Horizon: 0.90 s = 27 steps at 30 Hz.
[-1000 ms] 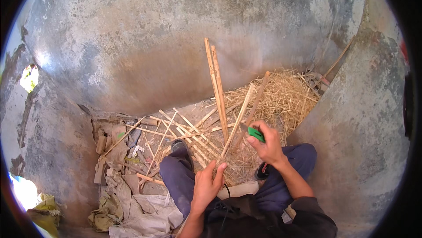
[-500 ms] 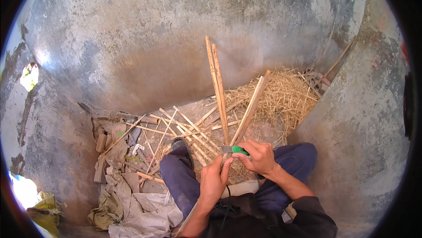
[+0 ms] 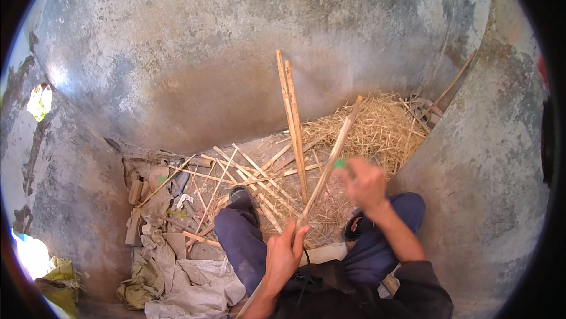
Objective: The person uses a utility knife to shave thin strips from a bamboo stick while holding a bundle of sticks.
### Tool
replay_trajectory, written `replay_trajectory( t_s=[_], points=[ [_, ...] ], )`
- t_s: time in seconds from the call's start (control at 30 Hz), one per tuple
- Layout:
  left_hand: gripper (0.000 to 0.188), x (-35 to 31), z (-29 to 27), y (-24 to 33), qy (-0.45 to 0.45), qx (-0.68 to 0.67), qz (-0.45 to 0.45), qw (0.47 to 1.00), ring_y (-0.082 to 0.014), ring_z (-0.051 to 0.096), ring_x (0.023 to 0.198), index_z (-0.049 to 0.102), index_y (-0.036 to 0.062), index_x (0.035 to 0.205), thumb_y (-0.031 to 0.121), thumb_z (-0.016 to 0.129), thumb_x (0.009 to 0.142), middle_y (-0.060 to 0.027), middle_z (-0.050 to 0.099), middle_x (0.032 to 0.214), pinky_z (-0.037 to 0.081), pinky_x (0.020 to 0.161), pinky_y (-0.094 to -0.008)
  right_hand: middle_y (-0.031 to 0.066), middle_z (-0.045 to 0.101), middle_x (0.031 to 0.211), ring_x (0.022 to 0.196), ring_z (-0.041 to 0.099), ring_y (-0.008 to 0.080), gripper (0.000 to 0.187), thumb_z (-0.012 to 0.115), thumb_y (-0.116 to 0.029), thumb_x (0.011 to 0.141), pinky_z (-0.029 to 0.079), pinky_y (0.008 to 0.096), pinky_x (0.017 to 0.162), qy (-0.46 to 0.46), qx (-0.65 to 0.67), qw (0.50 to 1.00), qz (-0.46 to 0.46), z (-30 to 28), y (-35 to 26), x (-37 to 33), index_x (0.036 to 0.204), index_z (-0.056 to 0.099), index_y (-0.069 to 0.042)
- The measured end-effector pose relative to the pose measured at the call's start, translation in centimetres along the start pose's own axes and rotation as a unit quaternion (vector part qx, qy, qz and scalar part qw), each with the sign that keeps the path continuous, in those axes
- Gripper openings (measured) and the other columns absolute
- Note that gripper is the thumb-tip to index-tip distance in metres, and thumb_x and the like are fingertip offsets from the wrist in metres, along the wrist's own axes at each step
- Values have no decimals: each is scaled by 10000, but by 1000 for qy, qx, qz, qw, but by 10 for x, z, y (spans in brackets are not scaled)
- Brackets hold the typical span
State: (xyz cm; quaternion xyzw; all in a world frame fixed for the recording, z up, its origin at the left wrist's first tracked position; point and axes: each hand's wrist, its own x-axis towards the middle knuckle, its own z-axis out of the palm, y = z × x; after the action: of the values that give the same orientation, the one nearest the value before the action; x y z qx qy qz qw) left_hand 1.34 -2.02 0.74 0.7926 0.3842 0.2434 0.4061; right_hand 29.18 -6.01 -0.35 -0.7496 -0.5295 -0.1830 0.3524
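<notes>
My left hand (image 3: 284,253) is closed around the lower end of a long split wooden stick (image 3: 344,133), which slants up and away to the right. Beside the stick's middle, my right hand (image 3: 368,186) is closed on a green-handled knife (image 3: 339,164). Motion blurs that hand, and the blade cannot be made out now. Two more sticks (image 3: 293,124) stand just left of the held one, leaning against the wall.
Thin cut strips (image 3: 259,177) lie crisscrossed on the floor ahead. A heap of straw-like shavings (image 3: 383,127) is at the back right. Crumpled sacking (image 3: 194,283) and rubble lie at the left. Grey plastered walls (image 3: 194,53) enclose the space.
My right hand and the knife have moved up and away from my left hand, along the stick. My left hand has stayed nearly in place, holding the stick.
</notes>
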Motion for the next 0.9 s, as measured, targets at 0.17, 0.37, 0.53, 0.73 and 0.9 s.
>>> replay_trajectory(
  t_s=[0.17, 0.37, 0.53, 0.73, 0.9],
  points=[
    [305, -38, -8, -30, -46, -62, -44, 996, -388, 601, 505, 634, -1, 965, 257, 692, 1116, -197, 572, 603, 449, 528, -459, 176, 704, 735, 686, 732, 305, 435, 675, -441, 1095, 552, 464, 665, 5, -55, 980, 190, -28, 117, 74, 1205, 774, -32],
    [289, -7, -14, -43, -169, -201, -142, 954, -82, 573, 545, 641, 22, 1042, 277, 602, 1173, 3, 587, 657, 444, 517, -304, 40, 757, 884, 770, 667, 163, 448, 680, -459, 1099, 514, 363, 677, -63, 250, 952, 164, -8, 101, 61, 1281, 766, -59],
    [290, 9, -3, -45, -183, -252, -122, 942, -90, 592, 560, 628, 12, 1077, 282, 594, 1178, -23, 634, 728, 465, 532, -276, 0, 761, 920, 806, 626, 98, 362, 715, -386, 1095, 493, 317, 721, -207, 492, 802, 266, 4, 46, 44, 1210, 778, -49],
    [300, 22, 6, -40, -235, -232, -108, 938, -103, 632, 588, 648, 11, 1114, 301, 607, 1174, -31, 649, 723, 531, 583, -286, -7, 741, 837, 656, 530, 48, 257, 737, -297, 1086, 402, 259, 600, -202, 535, 778, 259, 3, 43, 37, 985, 766, -62],
    [344, 29, 18, -38, -208, -199, -83, 954, -96, 590, 589, 689, 15, 1088, 329, 589, 1183, -28, 603, 659, 503, 586, -307, 4, 734, 815, 675, 618, 86, 299, 737, -320, 1087, 480, 287, 643, -126, 521, 812, 231, 11, 46, 34, 1028, 783, -30]
  ],
)
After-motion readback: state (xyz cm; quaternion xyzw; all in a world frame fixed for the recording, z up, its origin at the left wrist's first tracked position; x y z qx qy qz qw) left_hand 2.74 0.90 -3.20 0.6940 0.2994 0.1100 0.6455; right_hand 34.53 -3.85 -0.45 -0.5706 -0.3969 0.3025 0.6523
